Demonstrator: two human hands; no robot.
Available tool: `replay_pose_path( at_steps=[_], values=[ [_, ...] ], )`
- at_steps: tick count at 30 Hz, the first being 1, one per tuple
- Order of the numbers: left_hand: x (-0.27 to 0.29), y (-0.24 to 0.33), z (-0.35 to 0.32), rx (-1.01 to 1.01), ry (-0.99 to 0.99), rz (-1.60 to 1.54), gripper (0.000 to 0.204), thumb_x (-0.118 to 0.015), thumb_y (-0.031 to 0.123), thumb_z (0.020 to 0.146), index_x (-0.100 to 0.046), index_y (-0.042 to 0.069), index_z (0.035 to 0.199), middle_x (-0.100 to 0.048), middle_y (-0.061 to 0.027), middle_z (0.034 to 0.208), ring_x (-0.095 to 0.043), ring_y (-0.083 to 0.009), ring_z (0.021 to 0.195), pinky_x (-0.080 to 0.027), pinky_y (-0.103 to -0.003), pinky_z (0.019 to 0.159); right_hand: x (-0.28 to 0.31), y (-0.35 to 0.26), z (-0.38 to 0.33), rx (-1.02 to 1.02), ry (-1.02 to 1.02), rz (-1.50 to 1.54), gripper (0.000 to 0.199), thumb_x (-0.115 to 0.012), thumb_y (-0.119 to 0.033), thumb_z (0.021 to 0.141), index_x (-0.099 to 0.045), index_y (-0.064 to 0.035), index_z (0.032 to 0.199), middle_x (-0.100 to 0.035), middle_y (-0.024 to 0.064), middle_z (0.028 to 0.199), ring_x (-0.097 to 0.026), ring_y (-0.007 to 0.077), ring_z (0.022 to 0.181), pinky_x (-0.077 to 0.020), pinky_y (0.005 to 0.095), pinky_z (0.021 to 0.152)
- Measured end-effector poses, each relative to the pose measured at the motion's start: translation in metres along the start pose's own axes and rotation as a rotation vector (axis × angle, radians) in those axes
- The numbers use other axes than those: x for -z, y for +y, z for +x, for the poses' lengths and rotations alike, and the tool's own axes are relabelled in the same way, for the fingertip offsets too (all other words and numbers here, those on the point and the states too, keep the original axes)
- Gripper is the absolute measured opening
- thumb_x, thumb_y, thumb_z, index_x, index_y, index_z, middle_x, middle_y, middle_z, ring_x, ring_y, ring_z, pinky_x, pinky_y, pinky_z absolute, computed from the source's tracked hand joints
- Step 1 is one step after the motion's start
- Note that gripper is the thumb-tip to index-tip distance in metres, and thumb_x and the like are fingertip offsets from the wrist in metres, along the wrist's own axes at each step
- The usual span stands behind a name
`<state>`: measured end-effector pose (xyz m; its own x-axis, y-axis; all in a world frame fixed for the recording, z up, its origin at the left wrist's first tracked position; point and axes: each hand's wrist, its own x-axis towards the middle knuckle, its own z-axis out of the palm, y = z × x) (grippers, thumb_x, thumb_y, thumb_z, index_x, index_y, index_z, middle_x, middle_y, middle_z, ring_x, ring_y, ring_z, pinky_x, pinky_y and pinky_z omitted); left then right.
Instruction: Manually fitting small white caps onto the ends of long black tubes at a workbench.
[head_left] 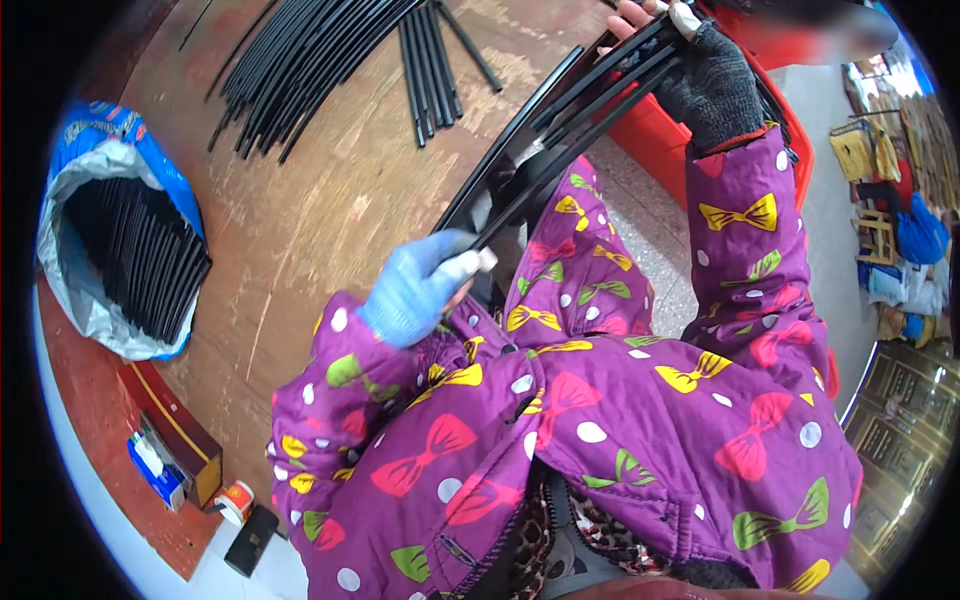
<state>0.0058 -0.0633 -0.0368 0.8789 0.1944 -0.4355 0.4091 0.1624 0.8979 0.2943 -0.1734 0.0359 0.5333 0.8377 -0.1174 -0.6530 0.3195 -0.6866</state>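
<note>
My left hand (412, 288), in a light blue glove with white wrapping on a finger, is closed on the near ends of a few long black rods (572, 160). Farther up and to the right, my right hand (712, 85), in a dark grey fingerless glove, grips the same rods near their far ends. Some of its bare fingertips show, and one has a white wrap. The rods slant above my lap, past the table's right edge. A red plastic bin (652, 128) sits under and beside my right hand, partly hidden by it.
On the worn wooden table (310, 215) lie a large pile of black rods (300, 65) and a smaller group (428, 75). At left, a blue-and-white sack (62, 270) holds many more. A tissue box (155, 468) and paper cup (236, 502) are lower left. Shelved goods (885, 215) stand far right.
</note>
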Motion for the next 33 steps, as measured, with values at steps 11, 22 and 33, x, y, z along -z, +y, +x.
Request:
replay_pose_path(
  at_steps=[11,22,33],
  values=[
    [0.047,-0.012,-0.053,-0.009,0.187,-0.187,0.031,-0.058,0.03,0.079,-0.056,-0.001,0.085,-0.046,-0.0013,0.052,-0.035,-0.0051,0.038,-0.026,-0.019,0.036,0.044,0.05,0.03,0.35,-0.078,-1.23,0.024,-0.065,-0.018,0.076,-0.06,-0.0013,0.093,-0.062,0.0054,0.086,-0.057,0.014,0.086,-0.0449,0.0291,0.077],
    [0.047,-0.008,-0.04,-0.133,0.27,-0.293,0.027,-0.056,0.026,0.084,-0.054,0.0,0.091,-0.048,-0.0005,0.056,-0.039,-0.0062,0.043,-0.03,-0.019,0.041,0.032,0.035,0.059,0.325,-0.058,-0.876,0.016,-0.058,-0.011,0.08,-0.054,-0.0018,0.093,-0.061,0.0122,0.085,-0.061,0.0266,0.078,-0.0509,0.0432,0.073],
    [-0.004,0.005,0.016,-0.364,0.299,-0.361,0.019,-0.047,0.013,0.088,-0.054,0.0,0.1,-0.06,-0.0122,0.095,-0.058,-0.0123,0.071,-0.049,-0.024,0.063,-0.032,0.016,0.019,-0.088,-0.069,-0.099,0.016,-0.054,-0.011,0.081,-0.053,0.0009,0.091,-0.057,0.0206,0.098,-0.058,0.0313,0.089,-0.0497,0.0466,0.077]
  ],
)
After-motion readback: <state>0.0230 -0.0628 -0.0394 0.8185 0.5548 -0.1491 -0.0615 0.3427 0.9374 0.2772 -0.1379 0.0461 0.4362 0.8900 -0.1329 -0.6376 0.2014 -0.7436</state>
